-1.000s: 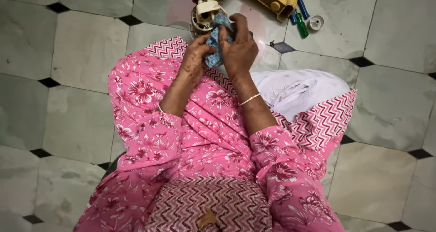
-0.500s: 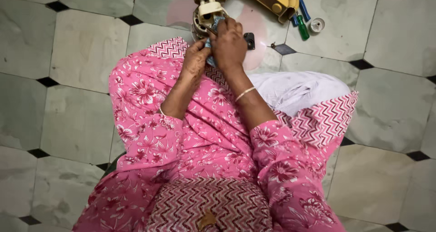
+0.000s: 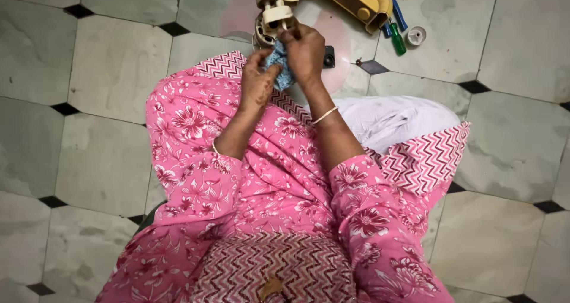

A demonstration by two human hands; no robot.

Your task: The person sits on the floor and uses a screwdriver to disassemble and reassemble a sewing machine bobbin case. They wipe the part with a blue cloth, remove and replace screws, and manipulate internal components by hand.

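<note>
The person sits on the tiled floor [image 3: 107, 71], both hands raised over the knee toward a cream-and-yellow machine [image 3: 332, 0] at the floor's far edge. The left hand [image 3: 258, 83] and right hand [image 3: 306, 54] both have their grip pinching a small blue cloth [image 3: 280, 65], pressed against the machine's lower end. This looks like wiping; rubbing on would call for steady pressure. A green-handled screwdriver [image 3: 396, 42] lies nearby.
</note>
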